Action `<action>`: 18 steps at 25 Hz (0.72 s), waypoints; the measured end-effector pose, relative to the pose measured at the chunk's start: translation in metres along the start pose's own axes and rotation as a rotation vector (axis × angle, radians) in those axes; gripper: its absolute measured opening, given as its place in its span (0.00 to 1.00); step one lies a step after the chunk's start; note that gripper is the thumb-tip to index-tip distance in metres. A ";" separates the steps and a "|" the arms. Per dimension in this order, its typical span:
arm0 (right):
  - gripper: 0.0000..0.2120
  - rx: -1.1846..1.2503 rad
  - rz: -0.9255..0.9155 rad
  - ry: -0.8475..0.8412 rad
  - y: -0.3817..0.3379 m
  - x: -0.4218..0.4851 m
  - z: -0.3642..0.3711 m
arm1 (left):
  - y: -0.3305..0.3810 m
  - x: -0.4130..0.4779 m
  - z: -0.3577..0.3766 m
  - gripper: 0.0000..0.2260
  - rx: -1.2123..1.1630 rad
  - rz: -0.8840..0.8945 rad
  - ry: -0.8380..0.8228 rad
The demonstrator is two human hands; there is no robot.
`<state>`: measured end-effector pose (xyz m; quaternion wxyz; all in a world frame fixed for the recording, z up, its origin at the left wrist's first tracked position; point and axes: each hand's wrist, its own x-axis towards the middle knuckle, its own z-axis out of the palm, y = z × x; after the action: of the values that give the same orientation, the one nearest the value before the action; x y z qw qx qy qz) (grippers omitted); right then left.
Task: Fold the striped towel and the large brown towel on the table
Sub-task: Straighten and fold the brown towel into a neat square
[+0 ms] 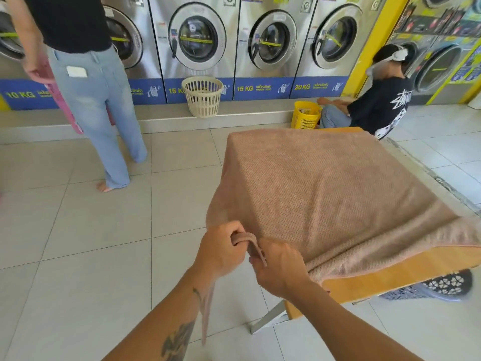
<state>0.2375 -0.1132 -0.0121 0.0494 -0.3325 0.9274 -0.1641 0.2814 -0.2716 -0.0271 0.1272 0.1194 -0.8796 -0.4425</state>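
1. Head view: left hand (221,250) and right hand (279,267) both pinch the near corner of the large brown towel (325,191); a loose pinch could drop it.
2. Towel lies spread over the worktop (390,277); a hard pull could drag it onto the floor (78,256).
3. Striped towel is not visible.

Ahead of me a row of steel washing machines (197,40) lines the wall. A cream basket (202,96) stands on the ledge below them, and a yellow basket (305,115) sits just beside a seated person (377,105) in a black T-shirt. To my left a barefoot person (88,82) in jeans holds a pink cloth (65,108). A dark patterned basket (442,285) rests on the tiled floor (78,230) at my right.
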 end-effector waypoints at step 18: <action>0.09 -0.050 -0.034 0.185 0.000 0.060 -0.056 | 0.026 0.052 -0.026 0.04 0.068 0.111 0.047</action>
<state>0.1800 -0.1359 0.0419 -0.0474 -0.3328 0.9260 -0.1718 0.2387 -0.2927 0.0153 0.1678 0.0850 -0.8962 -0.4018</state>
